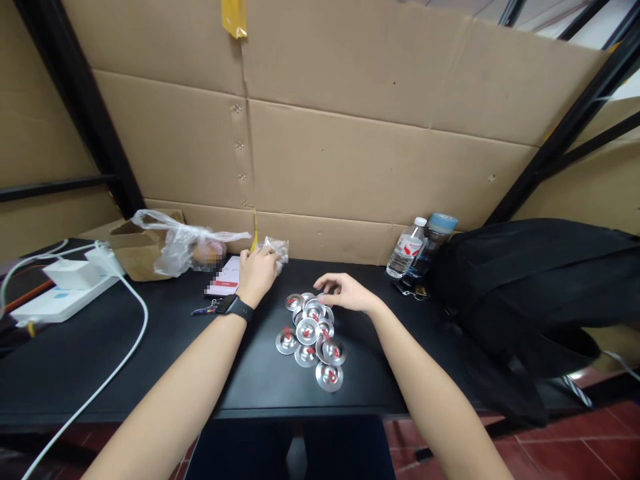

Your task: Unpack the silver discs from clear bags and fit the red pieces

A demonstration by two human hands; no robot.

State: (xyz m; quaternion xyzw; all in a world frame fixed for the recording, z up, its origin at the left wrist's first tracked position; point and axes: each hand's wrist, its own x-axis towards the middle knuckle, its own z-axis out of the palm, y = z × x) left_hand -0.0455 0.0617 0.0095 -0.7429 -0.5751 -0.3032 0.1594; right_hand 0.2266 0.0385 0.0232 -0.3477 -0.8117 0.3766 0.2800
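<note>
Several shiny silver discs with red marks [314, 337] lie heaped on the black table [75, 360] in front of me. My right hand [346, 292] rests at the far edge of the heap, fingers curled over the top discs. My left hand [257, 272], with a black watch on the wrist, reaches to the back and closes on a small crinkled clear plastic bag [278, 249].
A white power strip [63, 293] with a cable sits at the left. A brown box [131, 248] with a plastic bag, a phone [225, 279], two bottles [411, 248] and a black backpack [530, 293] line the back. Cardboard walls stand behind.
</note>
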